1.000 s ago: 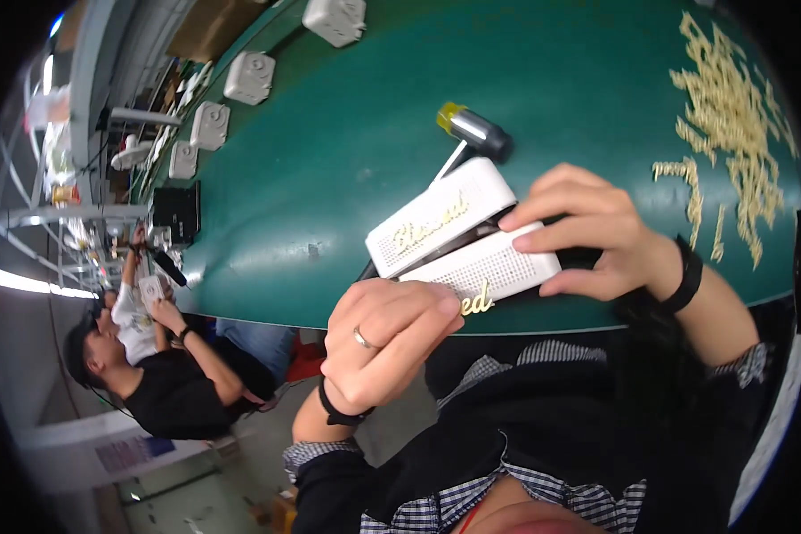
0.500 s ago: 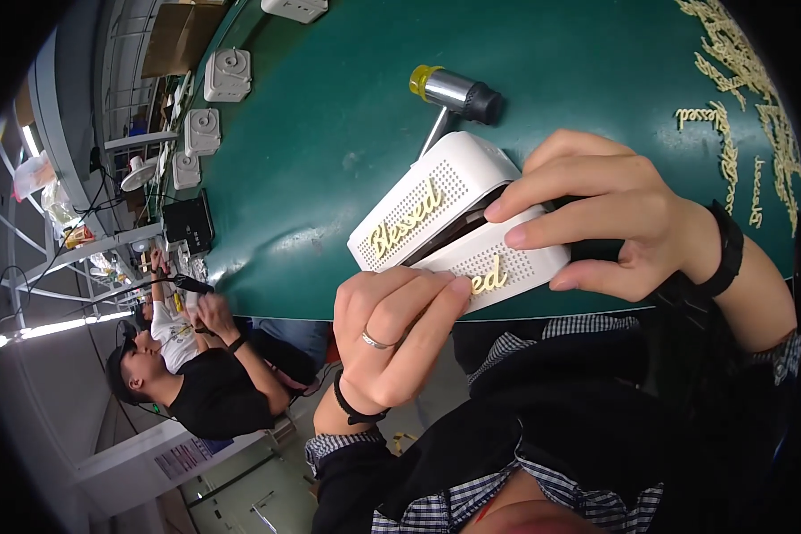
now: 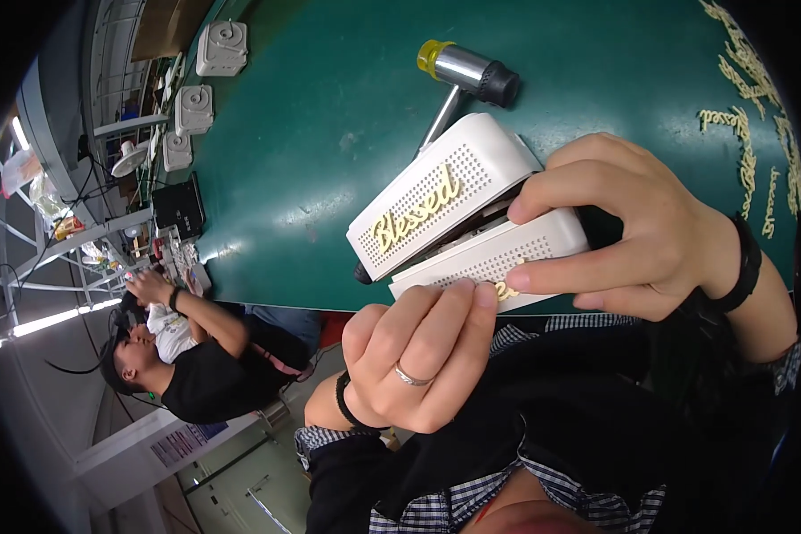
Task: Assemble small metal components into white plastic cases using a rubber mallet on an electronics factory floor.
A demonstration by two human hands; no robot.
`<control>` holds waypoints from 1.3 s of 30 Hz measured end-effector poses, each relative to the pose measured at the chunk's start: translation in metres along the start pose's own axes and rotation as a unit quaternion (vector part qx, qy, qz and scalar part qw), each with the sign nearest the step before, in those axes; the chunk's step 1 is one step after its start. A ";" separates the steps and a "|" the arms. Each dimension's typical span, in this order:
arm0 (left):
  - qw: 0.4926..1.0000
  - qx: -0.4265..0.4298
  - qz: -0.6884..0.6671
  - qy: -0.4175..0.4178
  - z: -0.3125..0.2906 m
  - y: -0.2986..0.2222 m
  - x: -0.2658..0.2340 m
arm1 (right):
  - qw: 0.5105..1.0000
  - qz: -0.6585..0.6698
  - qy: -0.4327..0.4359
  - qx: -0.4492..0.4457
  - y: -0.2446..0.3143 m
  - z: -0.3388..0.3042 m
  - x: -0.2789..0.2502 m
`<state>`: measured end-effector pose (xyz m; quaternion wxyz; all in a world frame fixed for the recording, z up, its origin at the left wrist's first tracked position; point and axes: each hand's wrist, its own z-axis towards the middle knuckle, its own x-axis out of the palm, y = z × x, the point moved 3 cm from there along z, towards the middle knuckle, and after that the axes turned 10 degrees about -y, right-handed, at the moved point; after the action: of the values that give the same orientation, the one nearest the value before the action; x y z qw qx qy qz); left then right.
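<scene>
Two white perforated casing pieces lie side by side, tilted, near the table's front edge, with a dark gap between them. The far casing piece (image 3: 487,147) bears cream script lettering (image 3: 418,209) on its dotted face. On the near casing piece (image 3: 556,233), similar lettering (image 3: 505,289) is mostly hidden by fingers. My left hand (image 3: 423,356) is closed, its fingertips bunched on that lettering. My right hand (image 3: 641,227) grips the near piece's right end, one fingertip at the gap and another on the lettering's end.
Behind the casings lies a mallet (image 3: 467,73) with yellow and black ends. Several cream lettering pieces (image 3: 743,151) are spread at the right of the green table (image 3: 329,151). White box-shaped units (image 3: 222,46) line the far left. A co-worker in black (image 3: 214,374) sits at the left.
The casing pieces have shifted slightly right in view, and the gap between them looks wider at the left. My right fingertip has come down onto the near lettering. The co-worker's hands moved left.
</scene>
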<state>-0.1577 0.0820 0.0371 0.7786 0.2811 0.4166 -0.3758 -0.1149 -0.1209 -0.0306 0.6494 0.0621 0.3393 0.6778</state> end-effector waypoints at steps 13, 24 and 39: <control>0.912 -0.317 -0.225 -0.129 -0.047 0.064 -0.013 | 0.994 -0.103 0.035 0.002 0.006 0.013 -0.014; 0.941 -0.279 -0.137 0.132 -0.063 0.104 0.064 | 0.929 0.062 0.158 0.327 -0.021 0.064 -0.003; 0.859 -0.368 -0.352 -0.055 -0.059 0.060 -0.072 | 0.938 0.043 -0.059 0.338 -0.026 0.035 -0.010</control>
<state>-0.1607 0.1851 0.0772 0.6627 -0.2123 0.5518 -0.4597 -0.0734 -0.1192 -0.0148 0.5789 0.3323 0.5064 0.5459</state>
